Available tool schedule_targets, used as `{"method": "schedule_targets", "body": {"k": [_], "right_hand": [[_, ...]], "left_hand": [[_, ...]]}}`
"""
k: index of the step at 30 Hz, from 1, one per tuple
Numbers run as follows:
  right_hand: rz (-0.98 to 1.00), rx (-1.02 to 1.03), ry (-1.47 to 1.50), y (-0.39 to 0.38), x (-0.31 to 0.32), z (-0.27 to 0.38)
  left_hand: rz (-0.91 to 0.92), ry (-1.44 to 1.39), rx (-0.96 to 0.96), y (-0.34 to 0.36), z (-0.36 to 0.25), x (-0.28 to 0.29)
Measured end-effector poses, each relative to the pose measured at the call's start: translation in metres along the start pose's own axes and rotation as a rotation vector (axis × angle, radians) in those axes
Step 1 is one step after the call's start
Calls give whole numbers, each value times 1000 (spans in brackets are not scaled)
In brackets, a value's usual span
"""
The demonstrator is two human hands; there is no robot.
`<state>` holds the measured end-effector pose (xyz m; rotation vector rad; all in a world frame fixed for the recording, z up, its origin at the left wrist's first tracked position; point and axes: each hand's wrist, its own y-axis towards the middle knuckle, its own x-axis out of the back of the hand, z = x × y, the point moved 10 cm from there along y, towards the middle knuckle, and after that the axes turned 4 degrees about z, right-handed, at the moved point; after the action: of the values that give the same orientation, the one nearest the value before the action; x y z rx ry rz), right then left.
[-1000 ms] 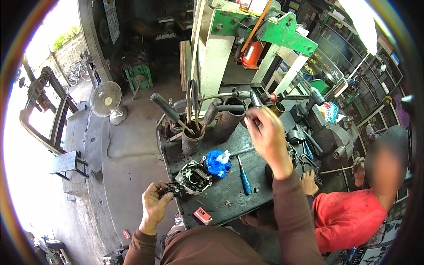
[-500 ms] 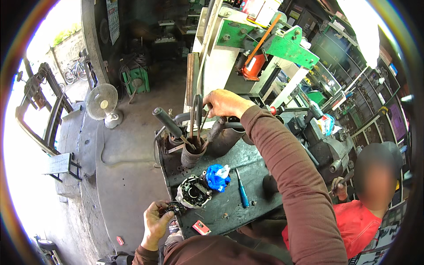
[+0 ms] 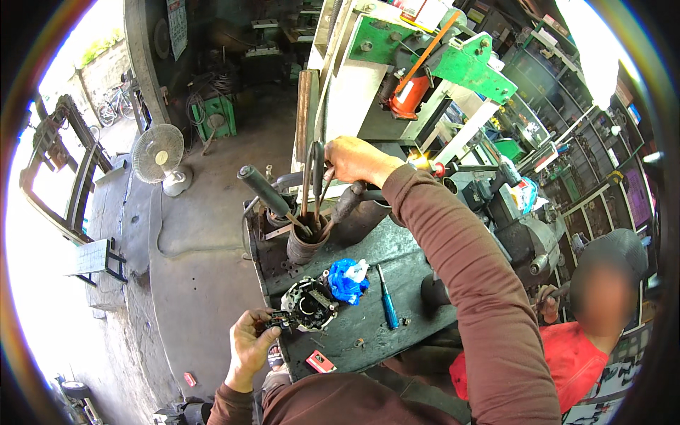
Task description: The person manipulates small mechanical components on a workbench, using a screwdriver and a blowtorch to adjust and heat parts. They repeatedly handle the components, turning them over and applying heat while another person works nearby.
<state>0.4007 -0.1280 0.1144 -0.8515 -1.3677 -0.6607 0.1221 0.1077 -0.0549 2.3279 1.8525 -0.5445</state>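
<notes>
The right hand [image 3: 352, 160], now extended to centre frame, closes its fingers on a long metal tool [image 3: 318, 185] in the dark cylindrical holder [image 3: 306, 244]; the left hand [image 3: 249, 345] still pinches the black round alternator part [image 3: 309, 304], lower left.

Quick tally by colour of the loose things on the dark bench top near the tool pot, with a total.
Blue: 2, the crumpled blue bag and the blue-handled screwdriver
Red: 1, the small red box
Dark metal: 1, the round metal part that the left hand steadies
Total: 4
The right hand reaches into the tool pot; its tools are not counted.
</notes>
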Motion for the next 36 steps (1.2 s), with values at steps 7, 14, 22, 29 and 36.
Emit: {"method": "schedule_targets", "body": {"k": [7,14,22,29,36], "right_hand": [[-34,33,78,-5,6,5],[-235,-17,126,-50,67,-20],[-877,-414,462,-293,96,-8],[-602,-752,919,-400,-114,67],[-269,-596,778,-422,-238,150]], "left_hand": [[22,1,3,-4,5,-3],[-1,21,-35,-8,-2,2],[-52,80,-33,-14,-5,19],[-38,188,-109,-18,-28,12],[-51,279,-156,-27,-43,0]]}}
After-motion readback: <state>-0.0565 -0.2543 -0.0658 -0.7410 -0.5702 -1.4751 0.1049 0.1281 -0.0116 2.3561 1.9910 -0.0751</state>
